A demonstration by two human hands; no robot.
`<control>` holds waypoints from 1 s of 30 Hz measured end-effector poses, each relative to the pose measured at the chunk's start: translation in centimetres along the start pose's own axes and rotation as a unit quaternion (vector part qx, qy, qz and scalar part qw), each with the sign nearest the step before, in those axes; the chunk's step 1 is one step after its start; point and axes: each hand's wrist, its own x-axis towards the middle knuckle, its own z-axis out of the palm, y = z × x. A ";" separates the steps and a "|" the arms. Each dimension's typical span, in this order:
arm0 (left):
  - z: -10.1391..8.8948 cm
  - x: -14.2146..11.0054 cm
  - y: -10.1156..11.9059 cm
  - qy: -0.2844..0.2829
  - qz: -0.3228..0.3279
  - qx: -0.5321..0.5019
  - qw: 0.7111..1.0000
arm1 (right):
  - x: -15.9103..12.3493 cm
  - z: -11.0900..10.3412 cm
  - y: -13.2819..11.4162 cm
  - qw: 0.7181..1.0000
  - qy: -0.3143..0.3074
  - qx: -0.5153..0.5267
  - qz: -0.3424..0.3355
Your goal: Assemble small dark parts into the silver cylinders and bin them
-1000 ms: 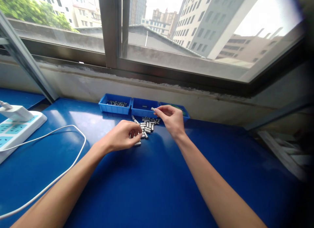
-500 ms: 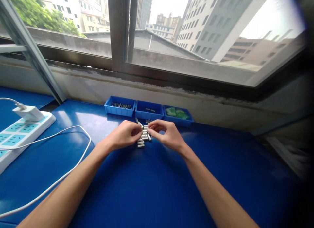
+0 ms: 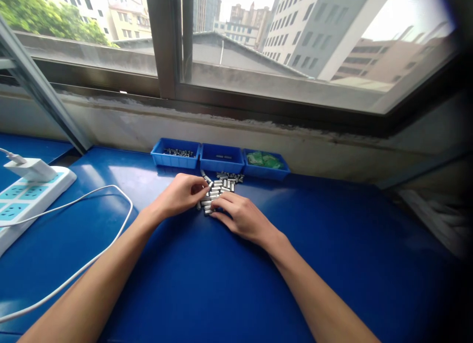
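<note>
Small silvery metal pieces (image 3: 226,185), short and bar-like with dark edges, lie in a loose cluster on the blue tabletop (image 3: 221,284). My left hand (image 3: 184,192) is at the cluster's left side, thumb and forefinger pinched on one metal piece. My right hand (image 3: 239,216) rests low at the cluster's near right edge. Its thumb and fingers close around the end of another metal piece, which they partly hide. What exactly the pieces are is too small to tell.
Behind the cluster stand three blue bins: the left bin (image 3: 173,160) with small dark metal parts, the middle bin (image 3: 221,166) with a few pieces, the right bin (image 3: 266,172) with green packets. A white power strip (image 3: 55,185) and white cable (image 3: 127,220) lie left.
My right hand has moved down and toward me, from the cluster's upper right to its near edge, uncovering more pieces. My left hand stays at the left side. The view has shifted slightly.
</note>
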 end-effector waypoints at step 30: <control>-0.5 -0.5 1.8 -0.079 0.060 0.041 0.994 | 0.2 -0.7 1.6 0.688 0.246 0.622 0.282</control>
